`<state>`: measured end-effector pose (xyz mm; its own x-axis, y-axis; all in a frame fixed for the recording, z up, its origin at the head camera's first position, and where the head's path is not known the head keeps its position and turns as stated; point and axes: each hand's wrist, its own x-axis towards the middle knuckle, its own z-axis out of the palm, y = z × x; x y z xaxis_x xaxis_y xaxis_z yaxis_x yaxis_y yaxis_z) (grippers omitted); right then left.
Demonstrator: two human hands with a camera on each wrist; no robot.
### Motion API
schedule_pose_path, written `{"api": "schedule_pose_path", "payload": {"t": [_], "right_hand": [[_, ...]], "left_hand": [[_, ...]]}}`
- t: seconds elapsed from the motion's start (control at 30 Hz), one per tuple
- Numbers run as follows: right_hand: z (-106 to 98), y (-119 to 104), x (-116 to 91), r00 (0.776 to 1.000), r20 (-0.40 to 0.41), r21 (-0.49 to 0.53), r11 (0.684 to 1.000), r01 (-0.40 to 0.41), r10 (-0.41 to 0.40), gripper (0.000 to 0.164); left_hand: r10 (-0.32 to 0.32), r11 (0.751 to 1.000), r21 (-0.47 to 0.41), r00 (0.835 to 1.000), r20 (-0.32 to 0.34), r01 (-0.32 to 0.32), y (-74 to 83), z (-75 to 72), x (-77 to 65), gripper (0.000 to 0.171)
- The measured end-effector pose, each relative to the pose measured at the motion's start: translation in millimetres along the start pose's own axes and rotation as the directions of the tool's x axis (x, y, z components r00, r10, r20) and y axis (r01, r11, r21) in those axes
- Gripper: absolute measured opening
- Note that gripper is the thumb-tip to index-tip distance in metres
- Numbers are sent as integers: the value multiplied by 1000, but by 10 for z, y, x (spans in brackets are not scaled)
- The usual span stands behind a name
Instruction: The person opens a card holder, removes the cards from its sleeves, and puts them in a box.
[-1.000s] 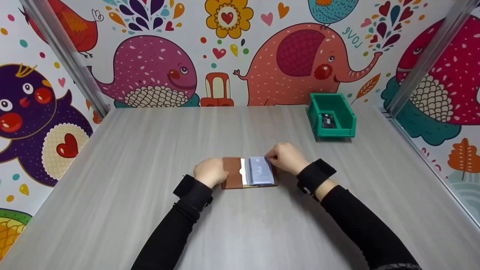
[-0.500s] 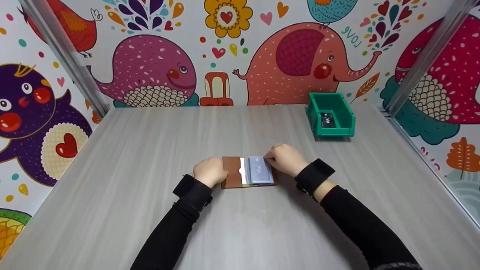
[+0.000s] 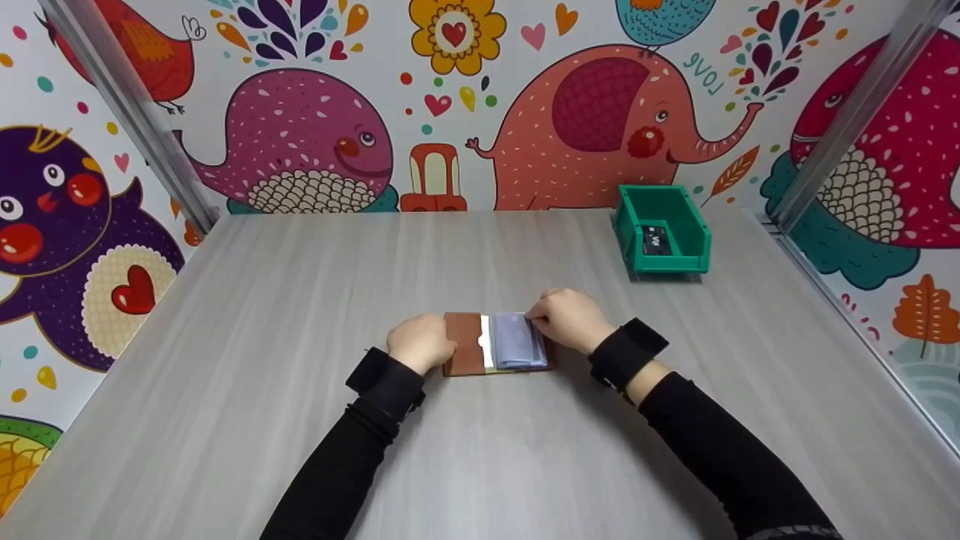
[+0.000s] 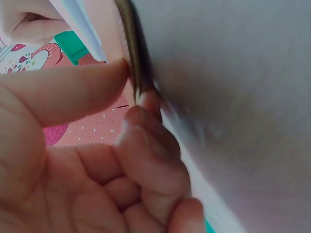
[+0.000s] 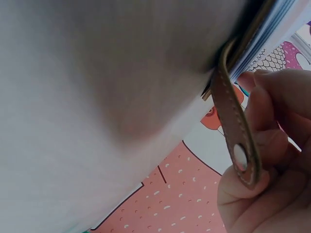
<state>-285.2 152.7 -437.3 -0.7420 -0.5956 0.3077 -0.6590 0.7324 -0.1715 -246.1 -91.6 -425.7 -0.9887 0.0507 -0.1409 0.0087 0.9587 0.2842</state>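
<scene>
A brown leather card wallet lies spread on the table, with a white card in its left pocket. Clear plastic card sleeves are stacked on its right half. My left hand pinches the left cover's edge; the left wrist view shows thumb and fingertips on that cover edge. At the upper right corner, my right hand pinches a sleeve between thumb and forefinger. In the right wrist view, a leather strap with a metal snap hangs out beside the right hand's curled fingers.
Farther back on the right stands a green plastic bin with a black card marked VIP inside. The pale wood-grain table runs back to walls printed with cartoon animals. Metal posts stand at both rear corners.
The top sleeve has shifted left and lifted at its right side, uncovering sleeve layers beneath. The lettering seen through it has gone from view. My right hand moved slightly left; the left stayed put.
</scene>
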Motion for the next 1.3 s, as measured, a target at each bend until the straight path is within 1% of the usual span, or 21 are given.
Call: {"api": "schedule_pose_path", "payload": {"t": [0.13, 0.3, 0.67, 0.83, 1.03, 1.3], "right_hand": [[9, -10, 2, 1000, -6, -1, 1000, 5, -5, 14], [6, -37, 10, 1000, 8, 7, 1000, -6, 6, 12], [15, -75, 23, 999, 51, 57, 998, 0, -2, 13], [12, -89, 18, 998, 50, 83, 996, 24, -28, 15], [8, -104, 14, 996, 50, 82, 994, 68, -72, 16], [21, -109, 24, 994, 80, 82, 994, 69, -76, 17]], "left_hand": [[-11, 1000, -1, 1000, 7, 11, 4, 0, 8, 29], [-20, 1000, 3, 1000, 14, 20, 10, -2, 11, 30], [-11, 1000, -9, 1000, -6, 11, 6, 3, 8, 30], [-7, 1000, -10, 1000, -12, 7, 0, 2, 7, 28], [17, 1000, 15, 1000, -11, -17, -11, 7, 6, 27], [19, 999, 30, 1000, -13, -19, 0, 2, 7, 26]]}}
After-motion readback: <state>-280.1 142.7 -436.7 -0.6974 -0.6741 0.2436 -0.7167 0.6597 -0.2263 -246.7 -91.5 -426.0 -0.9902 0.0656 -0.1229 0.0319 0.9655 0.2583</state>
